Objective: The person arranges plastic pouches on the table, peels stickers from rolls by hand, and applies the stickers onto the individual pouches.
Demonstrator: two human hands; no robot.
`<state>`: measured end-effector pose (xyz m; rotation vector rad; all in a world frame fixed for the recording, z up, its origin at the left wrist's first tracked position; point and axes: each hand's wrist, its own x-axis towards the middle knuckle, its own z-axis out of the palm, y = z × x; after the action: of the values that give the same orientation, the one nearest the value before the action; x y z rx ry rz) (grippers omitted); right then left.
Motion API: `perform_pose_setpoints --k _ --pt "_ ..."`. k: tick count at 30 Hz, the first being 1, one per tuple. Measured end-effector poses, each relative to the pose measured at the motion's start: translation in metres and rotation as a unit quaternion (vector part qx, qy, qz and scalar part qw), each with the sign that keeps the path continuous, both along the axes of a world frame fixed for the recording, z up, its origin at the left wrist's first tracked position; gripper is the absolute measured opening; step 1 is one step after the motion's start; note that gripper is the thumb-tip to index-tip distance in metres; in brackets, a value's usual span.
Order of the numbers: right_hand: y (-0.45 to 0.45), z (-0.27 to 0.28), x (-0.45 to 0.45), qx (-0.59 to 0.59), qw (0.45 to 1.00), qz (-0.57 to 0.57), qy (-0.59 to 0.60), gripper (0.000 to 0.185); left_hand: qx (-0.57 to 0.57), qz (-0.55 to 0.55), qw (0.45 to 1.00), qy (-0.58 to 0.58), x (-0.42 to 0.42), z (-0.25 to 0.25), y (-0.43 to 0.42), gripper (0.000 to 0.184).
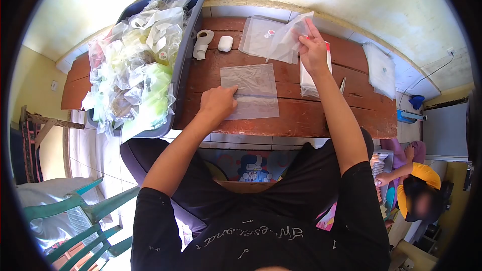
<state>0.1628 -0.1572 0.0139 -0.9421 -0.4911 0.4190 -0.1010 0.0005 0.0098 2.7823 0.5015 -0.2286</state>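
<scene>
On the wooden table (301, 120), a clear plastic bag (253, 98) lies flat in front of me. My left hand (219, 102) rests at its left side, with the index finger pointing onto the plastic and the other fingers curled in. Farther back and to the right, my right hand (314, 50) pinches a clear plastic bag (293, 32), raised at one side. Under and beside that bag lie more clear bags (256, 32), with a small red and white sticker (270, 33) showing.
At the left stands a grey bin (187, 45) heaped with filled plastic bags (135, 70). A paper roll (203, 42), a white case (225, 44), a white pack (307, 83) and a plastic stack (379, 70) are on the table. Another person (419, 190) sits at the right.
</scene>
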Motion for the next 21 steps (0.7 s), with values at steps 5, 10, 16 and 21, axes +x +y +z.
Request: perform_pose_setpoints --k 5,10,16,21 --pt "-0.004 -0.009 0.007 0.032 0.997 0.020 0.074 0.067 0.005 0.002 1.000 -0.003 -0.001 0.000 -0.001 0.048" --pt "0.009 0.008 -0.008 -0.006 0.997 0.065 0.052 0.065 0.006 -0.002 1.000 -0.005 0.000 -0.003 0.000 0.048" --pt "0.008 0.060 -0.022 0.124 0.984 0.128 -0.005 0.058 0.014 -0.011 1.000 -0.012 -0.002 -0.005 0.000 0.049" --pt "-0.002 0.007 0.006 0.026 0.996 0.079 0.038 0.058 0.016 -0.012 1.000 -0.017 -0.002 -0.006 -0.001 0.050"
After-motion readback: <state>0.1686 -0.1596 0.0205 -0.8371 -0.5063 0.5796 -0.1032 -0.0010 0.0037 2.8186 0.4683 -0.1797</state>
